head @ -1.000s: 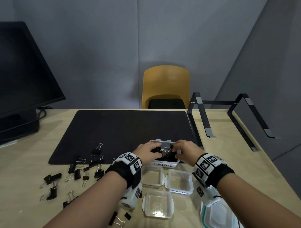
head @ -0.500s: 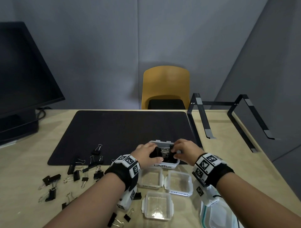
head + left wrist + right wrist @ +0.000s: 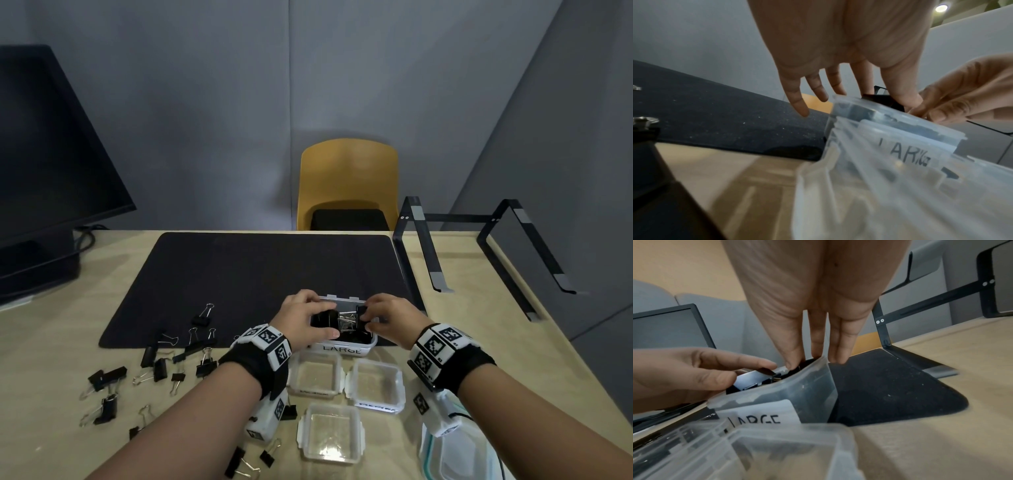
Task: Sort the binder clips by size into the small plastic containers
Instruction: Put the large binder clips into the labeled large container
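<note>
A clear container labelled LARGE [image 3: 342,350] stands at the black mat's near edge with several large black binder clips [image 3: 346,323] inside. My left hand [image 3: 317,317] reaches over its left side, and thumb and fingers pinch a large black clip [image 3: 882,99] at the rim. From the right side, my right hand [image 3: 368,317] dips thumb and forefinger into the container [image 3: 797,395] and pinches another black clip [image 3: 803,363]. Three empty small containers [image 3: 317,394] [image 3: 376,406] [image 3: 330,457] sit just in front. Several loose clips [image 3: 154,366] of mixed sizes lie to the left.
More clips [image 3: 246,462] lie by my left forearm. A larger clear tub with a teal-edged lid [image 3: 455,459] is under my right wrist. A monitor [image 3: 51,154] stands at far left and a black laptop stand [image 3: 479,246] at far right. A yellow chair [image 3: 347,181] is behind the table.
Both hands have stayed over the LARGE container. Their fingers have shifted slightly among the clips inside.
</note>
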A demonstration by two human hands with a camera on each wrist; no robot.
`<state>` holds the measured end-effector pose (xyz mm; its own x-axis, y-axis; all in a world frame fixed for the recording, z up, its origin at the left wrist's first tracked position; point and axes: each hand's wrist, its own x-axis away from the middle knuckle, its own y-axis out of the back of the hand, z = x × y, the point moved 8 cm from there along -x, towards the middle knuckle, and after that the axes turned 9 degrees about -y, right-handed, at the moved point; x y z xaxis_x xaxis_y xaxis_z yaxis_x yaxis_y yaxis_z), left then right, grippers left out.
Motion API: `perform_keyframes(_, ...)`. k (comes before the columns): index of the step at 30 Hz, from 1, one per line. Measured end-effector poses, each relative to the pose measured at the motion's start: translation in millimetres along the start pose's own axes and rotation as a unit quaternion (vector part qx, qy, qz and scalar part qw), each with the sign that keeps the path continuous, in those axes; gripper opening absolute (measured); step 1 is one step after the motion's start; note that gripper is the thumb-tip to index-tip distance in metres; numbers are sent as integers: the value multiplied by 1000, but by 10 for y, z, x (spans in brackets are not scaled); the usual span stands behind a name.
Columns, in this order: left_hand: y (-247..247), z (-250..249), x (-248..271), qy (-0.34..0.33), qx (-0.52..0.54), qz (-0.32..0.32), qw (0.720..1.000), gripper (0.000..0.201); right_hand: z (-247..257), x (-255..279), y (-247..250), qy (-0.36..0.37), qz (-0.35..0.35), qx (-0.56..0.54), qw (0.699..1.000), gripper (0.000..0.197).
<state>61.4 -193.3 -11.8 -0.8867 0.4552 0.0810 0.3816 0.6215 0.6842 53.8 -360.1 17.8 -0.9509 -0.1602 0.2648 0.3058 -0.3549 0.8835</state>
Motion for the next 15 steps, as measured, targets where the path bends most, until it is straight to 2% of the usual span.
perform_keyframes(6,-13,-21,-26,0,-14,4,1000,54,-29,23,-10,-3,-26,-19,999,27)
perform_keyframes(15,-76,-35,-3,4,-18,-48,999,49,-19,45,14,-8,-33,-24,999,25)
